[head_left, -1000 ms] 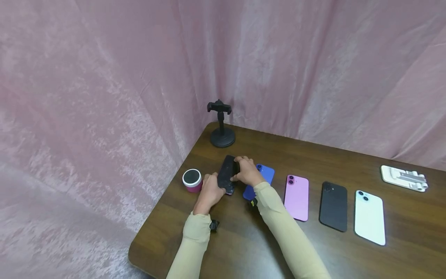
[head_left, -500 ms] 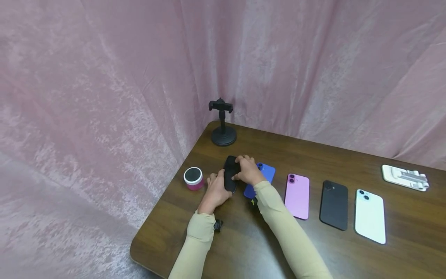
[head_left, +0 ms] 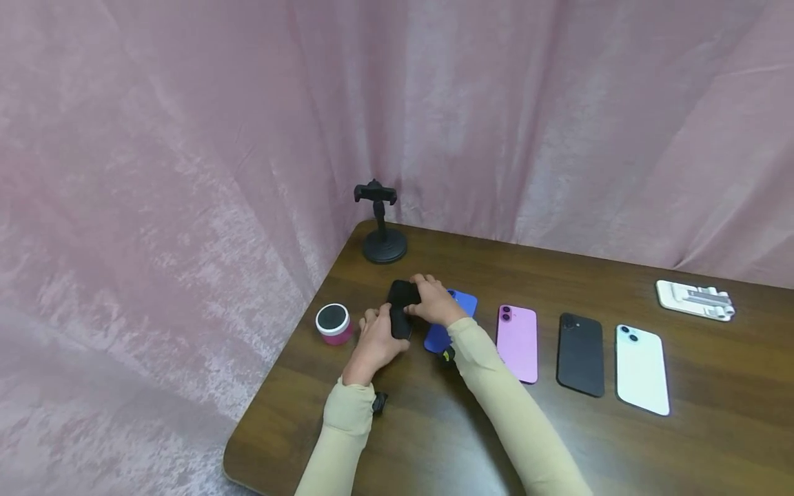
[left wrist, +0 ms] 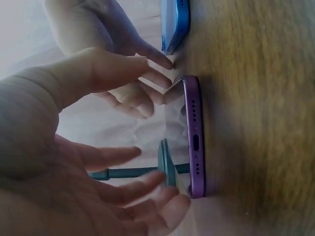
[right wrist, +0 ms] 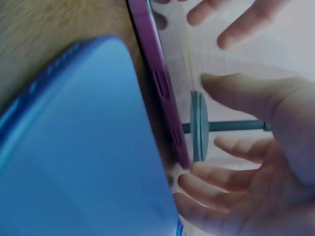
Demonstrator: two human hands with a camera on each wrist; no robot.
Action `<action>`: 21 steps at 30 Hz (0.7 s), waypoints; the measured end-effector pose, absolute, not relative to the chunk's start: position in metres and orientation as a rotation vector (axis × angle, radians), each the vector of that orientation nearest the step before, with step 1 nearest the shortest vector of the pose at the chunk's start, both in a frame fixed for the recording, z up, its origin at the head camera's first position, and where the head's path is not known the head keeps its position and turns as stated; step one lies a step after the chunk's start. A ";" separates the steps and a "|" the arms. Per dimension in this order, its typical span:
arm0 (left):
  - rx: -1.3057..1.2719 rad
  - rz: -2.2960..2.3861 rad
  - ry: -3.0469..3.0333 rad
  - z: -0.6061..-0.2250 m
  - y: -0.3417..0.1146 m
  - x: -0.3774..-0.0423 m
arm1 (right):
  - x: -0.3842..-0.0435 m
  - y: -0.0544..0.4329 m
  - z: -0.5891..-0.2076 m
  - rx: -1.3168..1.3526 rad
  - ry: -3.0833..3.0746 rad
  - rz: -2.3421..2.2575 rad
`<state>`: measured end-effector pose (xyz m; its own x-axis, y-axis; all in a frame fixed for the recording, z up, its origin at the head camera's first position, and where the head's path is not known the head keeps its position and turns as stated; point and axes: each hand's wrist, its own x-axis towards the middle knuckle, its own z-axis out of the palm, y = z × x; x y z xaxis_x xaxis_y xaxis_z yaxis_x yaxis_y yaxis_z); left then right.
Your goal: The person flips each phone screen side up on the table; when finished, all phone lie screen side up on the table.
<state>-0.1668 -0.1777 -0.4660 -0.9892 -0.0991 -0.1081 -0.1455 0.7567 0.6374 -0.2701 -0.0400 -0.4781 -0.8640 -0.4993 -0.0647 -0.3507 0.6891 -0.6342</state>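
Note:
A phone (head_left: 402,325) with a dark glossy face and a purple edge lies on the wooden table between the two hands. My left hand (head_left: 375,339) is at its near left side, thumb and fingers spread loosely. In the left wrist view the fingers (left wrist: 142,189) curve close by the purple edge (left wrist: 196,137); contact is unclear. From the right, my right hand (head_left: 432,302) reaches over the phone's far part. Its fingers (right wrist: 216,179) are parted in the right wrist view, with nothing visible between them. A blue phone (head_left: 439,336) lies under the right wrist, partly hidden.
A black phone stand (head_left: 384,244) is at the table's back left corner. Left of the hands sits a pink-and-white jar (head_left: 333,324). Rightward lie a pink phone (head_left: 517,341), a black phone (head_left: 580,355), a pale phone (head_left: 642,368) and a white folded stand (head_left: 695,300).
My left hand has shifted from the phone's near left corner closer along its left side. The right hand stays over the far right part. The head view has swung slightly right.

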 end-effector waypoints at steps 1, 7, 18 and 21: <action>-0.191 1.053 2.884 -0.465 -0.177 -0.167 | -0.270 -0.038 -0.478 -0.684 2.674 -0.957; -0.079 1.066 2.924 -0.463 -0.172 -0.173 | -0.267 -0.022 -0.478 -0.735 2.683 -1.056; 0.114 1.081 2.806 -0.460 -0.150 -0.186 | -0.270 0.006 -0.474 -0.713 2.701 -1.063; 0.123 1.050 2.771 -0.459 -0.144 -0.188 | -0.271 0.013 -0.473 -0.685 2.736 -1.046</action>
<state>-0.1882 -0.1440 -0.4586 -0.9812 0.1388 -0.1342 0.0150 0.7477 0.6638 -0.2712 0.0128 -0.4730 -0.8880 -0.4584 0.0367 -0.3660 0.6563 -0.6598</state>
